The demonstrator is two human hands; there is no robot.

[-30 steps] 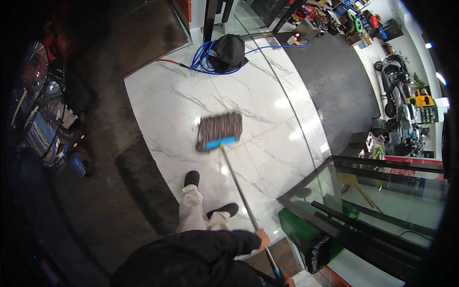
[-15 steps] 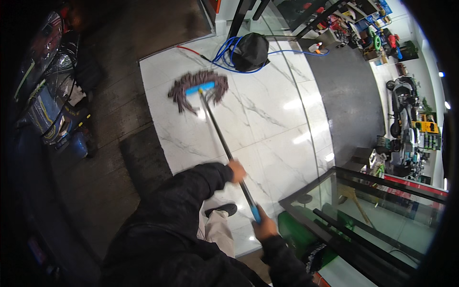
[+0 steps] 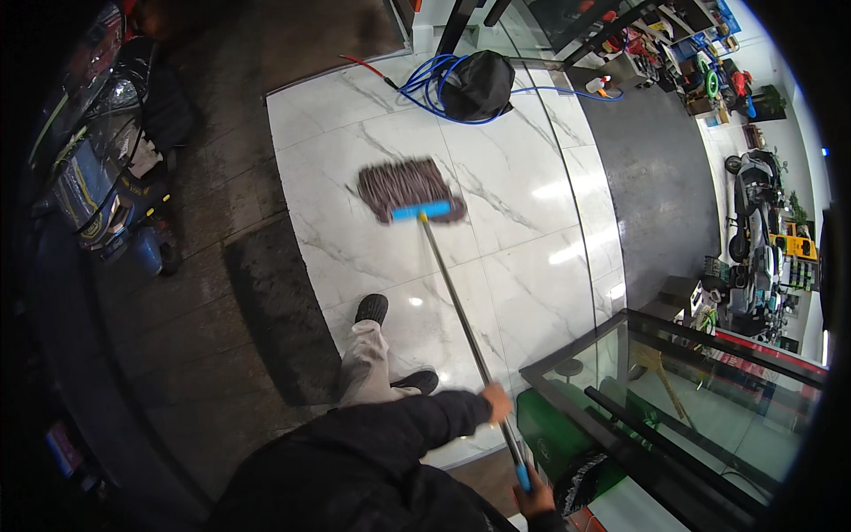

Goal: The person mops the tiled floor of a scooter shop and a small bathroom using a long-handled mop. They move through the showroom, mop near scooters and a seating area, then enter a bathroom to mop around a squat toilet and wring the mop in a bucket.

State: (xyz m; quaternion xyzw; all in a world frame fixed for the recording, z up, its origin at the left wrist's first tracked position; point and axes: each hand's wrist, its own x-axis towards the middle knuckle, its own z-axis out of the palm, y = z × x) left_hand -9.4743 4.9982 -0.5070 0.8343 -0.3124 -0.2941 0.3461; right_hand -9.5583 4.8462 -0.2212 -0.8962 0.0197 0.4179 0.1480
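Head view, looking down. Both hands are on the mop [image 3: 417, 191]. The left hand [image 3: 498, 403] is wrapped around the metal pole partway up its length, fingers closed on it. The right hand [image 3: 534, 498] is closed around the pole's blue end grip, close to the lower edge of the picture and just below the left hand. The pole runs diagonally from the hands up and to the left. The mop's head, a dark fringed pad with a blue clamp bar, lies flat on the white marble-patterned floor [image 3: 532, 293], well ahead of the person's feet. Two dark shoes [image 3: 372, 308] stand on the tiles near the edge of a dark floor mat [image 3: 275, 310]; light trouser legs show above a black sleeve and jacket. Beyond the mop head a black bag [image 3: 479, 84] sits on a coil of blue hose [image 3: 425, 84]. To the right of the hands stands a glass-topped display case [image 3: 709, 390], with a green bin [image 3: 554, 434] just beside the pole. Far right, garden machines [image 3: 762, 222] are parked on a grey floor strip.
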